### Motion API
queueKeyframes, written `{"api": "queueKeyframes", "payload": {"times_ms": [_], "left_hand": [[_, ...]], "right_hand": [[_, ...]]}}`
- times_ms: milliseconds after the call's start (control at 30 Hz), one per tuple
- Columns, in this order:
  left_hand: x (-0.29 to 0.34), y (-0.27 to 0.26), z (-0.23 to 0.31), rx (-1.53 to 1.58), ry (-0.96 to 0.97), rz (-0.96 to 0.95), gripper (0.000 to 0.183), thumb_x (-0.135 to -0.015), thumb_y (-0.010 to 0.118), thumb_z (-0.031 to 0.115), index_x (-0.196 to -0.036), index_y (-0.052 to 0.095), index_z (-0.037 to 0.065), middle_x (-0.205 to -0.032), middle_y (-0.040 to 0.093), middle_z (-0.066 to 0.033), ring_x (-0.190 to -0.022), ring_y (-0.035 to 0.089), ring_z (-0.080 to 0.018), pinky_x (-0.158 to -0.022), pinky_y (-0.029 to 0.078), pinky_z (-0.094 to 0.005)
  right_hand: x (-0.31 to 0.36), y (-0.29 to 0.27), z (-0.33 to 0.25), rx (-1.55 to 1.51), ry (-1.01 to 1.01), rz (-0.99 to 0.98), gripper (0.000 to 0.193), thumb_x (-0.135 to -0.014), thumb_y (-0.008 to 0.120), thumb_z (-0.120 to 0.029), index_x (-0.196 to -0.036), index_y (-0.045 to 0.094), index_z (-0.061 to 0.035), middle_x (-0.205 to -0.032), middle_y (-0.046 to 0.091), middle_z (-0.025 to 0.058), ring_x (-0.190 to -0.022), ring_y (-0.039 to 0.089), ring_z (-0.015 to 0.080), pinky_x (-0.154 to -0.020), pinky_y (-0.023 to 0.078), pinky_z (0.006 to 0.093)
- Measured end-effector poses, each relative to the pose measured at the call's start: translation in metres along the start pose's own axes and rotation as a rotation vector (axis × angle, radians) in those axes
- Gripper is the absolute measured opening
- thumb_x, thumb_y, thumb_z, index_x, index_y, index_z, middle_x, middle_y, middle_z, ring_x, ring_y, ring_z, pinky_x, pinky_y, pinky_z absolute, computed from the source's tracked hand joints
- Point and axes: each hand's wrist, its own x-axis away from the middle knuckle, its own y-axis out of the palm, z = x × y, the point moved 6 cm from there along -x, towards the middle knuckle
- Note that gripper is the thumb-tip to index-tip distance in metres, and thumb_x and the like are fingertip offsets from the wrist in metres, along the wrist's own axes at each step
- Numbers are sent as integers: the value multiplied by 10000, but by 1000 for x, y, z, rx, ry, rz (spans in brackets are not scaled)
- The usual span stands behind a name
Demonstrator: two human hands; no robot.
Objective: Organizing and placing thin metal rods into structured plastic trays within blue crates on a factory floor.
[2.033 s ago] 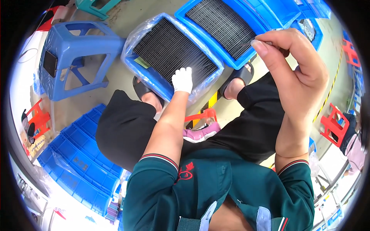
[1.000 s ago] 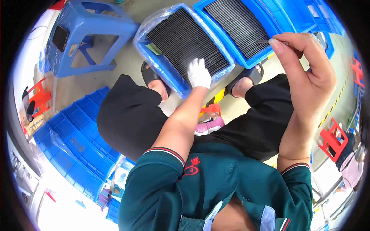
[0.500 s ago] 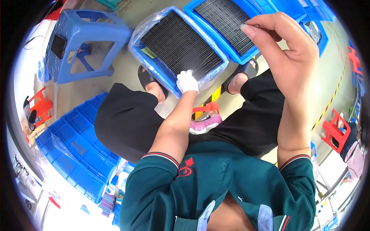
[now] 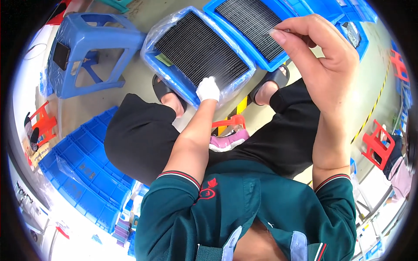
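Note:
My left hand [image 4: 208, 89], in a white glove, is at the near edge of a plastic-lined blue bin [image 4: 174, 78]. Its curled fingers reach the rows of thin black strips [image 4: 200, 48] packed in that bin; whatever they may hold is hidden. My bare right hand [image 4: 324, 58] is raised high at the right, close to the camera. Thumb and forefinger meet in a pinch, and anything between them is too small to make out. Beyond the fingertips stands a second blue bin [image 4: 273, 66] with more black strips [image 4: 248, 26].
A blue plastic stool [image 4: 89, 48] stands left of the bins, with a dark flat rectangle on it. Blue crates [image 4: 87, 169] lie at the lower left. Between my legs are a red stool [image 4: 235, 121] and a pink-and-white item [image 4: 228, 140]. Another red stool [image 4: 379, 145] stands far right.
The whole view has shifted slightly, with bins and stool now a little farther left. My left hand's fingers look more tucked in at the bin's edge. The right hand keeps its pinch.

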Motion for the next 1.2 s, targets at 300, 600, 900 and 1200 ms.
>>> {"api": "queueKeyframes", "payload": {"times_ms": [300,600,900,1200], "left_hand": [[0,116,22,971,-837,119,580,-874,520,461,-1082,630,-68,-1103,625,-266,-1004,589,-421,-891,466,-421],[-25,199,-36,1940,-951,-247,905,-770,627,640,-1394,401,24,-1439,407,-138,-1252,437,-306,-1055,343,-437],[12,-30,7,21,-33,32,285,-767,658,264,-1012,664,119,-992,642,-153,-971,623,-307,-831,508,-430],[-1,-3,33,-244,397,-201,217,-882,457,167,-955,635,67,-964,653,-171,-880,664,-334,-737,533,-451]], "right_hand": [[23,-11,50,223,124,-48,70,-809,696,-40,-873,677,-19,-766,618,21,-722,587,94,-669,456,208],[10,3,32,146,60,-48,76,-761,705,-14,-827,667,-19,-719,607,56,-641,594,145,-579,451,247],[-10,-9,-7,27,75,30,100,-707,722,1,-775,651,-9,-673,605,95,-573,599,206,-513,447,280],[-11,-9,-9,-26,145,8,81,-718,712,-9,-765,648,-23,-684,606,87,-582,606,219,-512,452,288]]}}
